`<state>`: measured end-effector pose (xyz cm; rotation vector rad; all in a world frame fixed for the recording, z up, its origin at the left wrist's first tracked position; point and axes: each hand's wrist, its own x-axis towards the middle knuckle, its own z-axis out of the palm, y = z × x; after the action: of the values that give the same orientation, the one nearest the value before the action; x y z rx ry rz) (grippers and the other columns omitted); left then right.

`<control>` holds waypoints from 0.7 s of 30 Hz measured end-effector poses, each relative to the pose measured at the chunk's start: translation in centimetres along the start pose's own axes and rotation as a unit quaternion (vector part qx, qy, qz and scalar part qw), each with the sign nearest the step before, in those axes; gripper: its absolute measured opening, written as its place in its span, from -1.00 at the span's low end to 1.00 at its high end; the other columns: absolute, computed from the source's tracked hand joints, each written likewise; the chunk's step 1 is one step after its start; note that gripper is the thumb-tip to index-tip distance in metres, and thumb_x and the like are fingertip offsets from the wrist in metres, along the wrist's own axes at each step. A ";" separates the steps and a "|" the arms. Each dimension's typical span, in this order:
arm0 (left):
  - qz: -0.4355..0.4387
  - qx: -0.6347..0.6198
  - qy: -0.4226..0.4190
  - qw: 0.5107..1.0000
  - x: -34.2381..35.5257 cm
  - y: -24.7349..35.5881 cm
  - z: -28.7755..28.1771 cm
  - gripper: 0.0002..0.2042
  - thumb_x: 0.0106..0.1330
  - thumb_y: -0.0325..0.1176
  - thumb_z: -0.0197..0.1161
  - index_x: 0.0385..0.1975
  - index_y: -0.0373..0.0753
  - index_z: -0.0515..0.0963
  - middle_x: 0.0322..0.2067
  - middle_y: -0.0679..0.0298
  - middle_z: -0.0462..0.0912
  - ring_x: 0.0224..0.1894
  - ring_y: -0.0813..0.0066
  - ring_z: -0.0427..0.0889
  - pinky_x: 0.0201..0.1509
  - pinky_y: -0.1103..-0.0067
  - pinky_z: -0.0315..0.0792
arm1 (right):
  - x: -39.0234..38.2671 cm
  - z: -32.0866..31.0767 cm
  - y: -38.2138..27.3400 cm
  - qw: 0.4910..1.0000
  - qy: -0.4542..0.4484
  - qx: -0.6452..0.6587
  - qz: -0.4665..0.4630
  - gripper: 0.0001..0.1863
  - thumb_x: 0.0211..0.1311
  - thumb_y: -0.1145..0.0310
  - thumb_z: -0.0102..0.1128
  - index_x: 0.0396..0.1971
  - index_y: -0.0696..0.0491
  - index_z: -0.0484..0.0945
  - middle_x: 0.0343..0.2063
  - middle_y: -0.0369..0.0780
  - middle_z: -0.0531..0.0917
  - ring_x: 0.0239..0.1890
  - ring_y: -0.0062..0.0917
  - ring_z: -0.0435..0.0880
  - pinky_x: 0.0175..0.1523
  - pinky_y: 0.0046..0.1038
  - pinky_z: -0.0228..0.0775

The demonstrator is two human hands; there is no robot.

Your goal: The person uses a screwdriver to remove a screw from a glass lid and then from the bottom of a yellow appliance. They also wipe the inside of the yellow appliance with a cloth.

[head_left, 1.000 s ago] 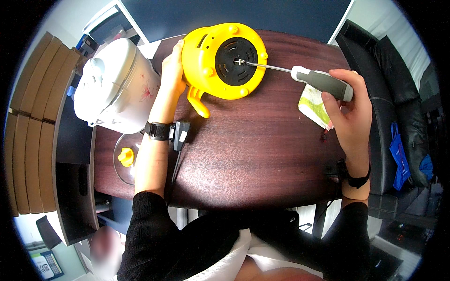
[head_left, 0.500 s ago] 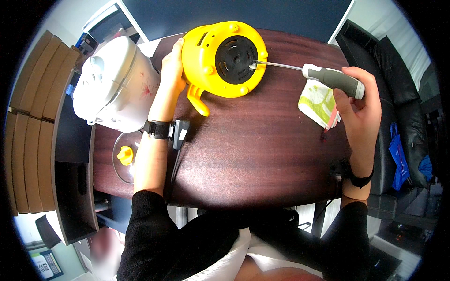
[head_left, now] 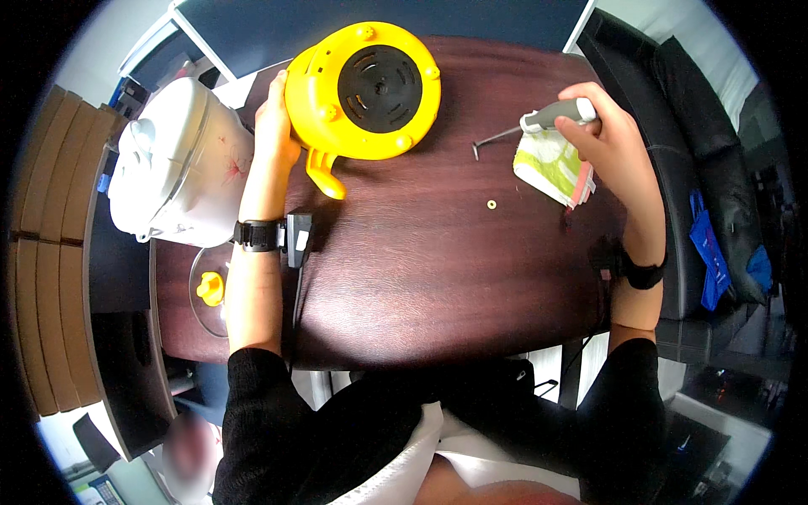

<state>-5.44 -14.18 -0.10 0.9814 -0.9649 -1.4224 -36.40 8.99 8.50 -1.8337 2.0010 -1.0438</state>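
My left hand (head_left: 273, 126) grips the left side of a yellow appliance (head_left: 307, 105) with a yellow handle. Its underside faces me, showing small yellow feet and a round black vented plate (head_left: 380, 88). To the right, my right hand (head_left: 606, 139) is closed around the grey-and-white handle of a tool (head_left: 551, 115). The tool's thin metal shaft ends in a small crosspiece, apart from the appliance. Beneath the tool's handle lies a folded green-and-white cloth (head_left: 547, 168). A small pale ring (head_left: 492, 204) rests on the dark wooden table (head_left: 421, 261).
A white lidded appliance (head_left: 198, 168) with red flower prints stands at the left. Near it is a clear round lid (head_left: 199, 259) with a yellow knob (head_left: 210, 289), partly behind my left forearm. A black couch (head_left: 648, 151) borders the right side.
The tool's tip has come away from the black plate as my right hand draws back. The pale ring now shows on the table. The yellow appliance appears further left in view.
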 end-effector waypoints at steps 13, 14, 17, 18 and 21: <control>-0.006 0.006 0.008 1.000 0.1 0.0 0.0 -0.52 0.27 0.02 0.13 -0.06 -0.31 0.48 -0.19 0.19 0.62 -0.18 0.39 0.62 -0.01 0.50 0.47 | 2.8 0.6 5.7 0.996 0.070 0.012 0.050 -0.68 0.21 0.12 0.19 -0.42 0.12 0.53 -0.76 -0.41 0.40 -0.74 -0.79 0.34 -0.64 -0.69 0.12; -0.006 0.008 0.011 1.000 0.1 0.0 0.0 -0.52 0.27 0.02 0.13 -0.06 -0.31 0.48 -0.19 0.18 0.62 -0.18 0.39 0.62 0.00 0.50 0.47 | 2.9 0.4 5.5 0.995 0.078 0.022 0.055 -0.67 0.21 0.11 0.19 -0.43 0.12 0.52 -0.77 -0.42 0.40 -0.75 -0.79 0.34 -0.64 -0.69 0.12; -0.005 0.010 0.016 1.000 0.3 0.0 -0.3 -0.52 0.27 0.02 0.14 -0.06 -0.31 0.48 -0.19 0.18 0.62 -0.17 0.39 0.62 0.00 0.49 0.46 | 2.9 0.6 5.3 0.994 0.106 -0.004 0.039 -0.65 0.21 0.08 0.18 -0.47 0.11 0.52 -0.78 -0.41 0.40 -0.76 -0.79 0.35 -0.65 -0.69 0.12; -0.003 0.008 0.012 1.000 0.5 -0.2 -0.3 -0.52 0.27 0.02 0.13 -0.06 -0.31 0.48 -0.18 0.18 0.62 -0.17 0.39 0.61 0.01 0.49 0.46 | 2.9 0.5 5.2 0.993 0.107 -0.008 0.044 -0.65 0.22 0.08 0.18 -0.46 0.11 0.52 -0.78 -0.41 0.40 -0.76 -0.79 0.35 -0.65 -0.68 0.12; -0.004 0.005 0.002 1.000 0.6 -0.4 -0.4 -0.52 0.27 0.02 0.13 -0.05 -0.31 0.48 -0.18 0.18 0.62 -0.16 0.39 0.61 0.01 0.49 0.46 | 2.9 0.6 5.6 0.993 0.108 0.012 0.056 -0.65 0.21 0.09 0.19 -0.44 0.12 0.53 -0.78 -0.40 0.41 -0.76 -0.78 0.36 -0.65 -0.68 0.14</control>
<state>-5.22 -14.75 -0.59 0.9962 -0.9661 -1.4226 -40.93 5.83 5.31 -1.6365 2.1720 -1.2744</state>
